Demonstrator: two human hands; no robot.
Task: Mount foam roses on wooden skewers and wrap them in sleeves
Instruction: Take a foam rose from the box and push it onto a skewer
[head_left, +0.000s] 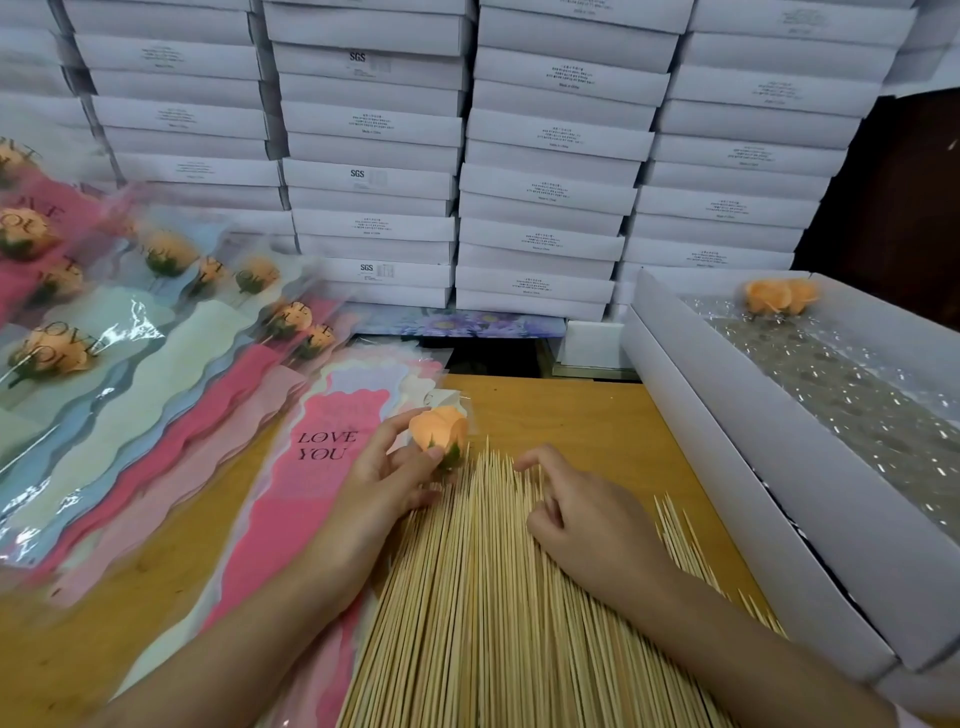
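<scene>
Nestling between left fingers (396, 423), foam rose (439, 426)

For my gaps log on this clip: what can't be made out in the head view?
All in the head view:
- Whether right hand pinches one of the skewers: its curled fingers hide it.
- Underside of foam rose: left hand covers it.
- Print on white boxes: too small.
- Right part of open box: cut off by frame edge.

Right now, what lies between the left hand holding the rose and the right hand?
Head view: a fan of pointed skewers fills the gap between left hand and right hand.
</scene>
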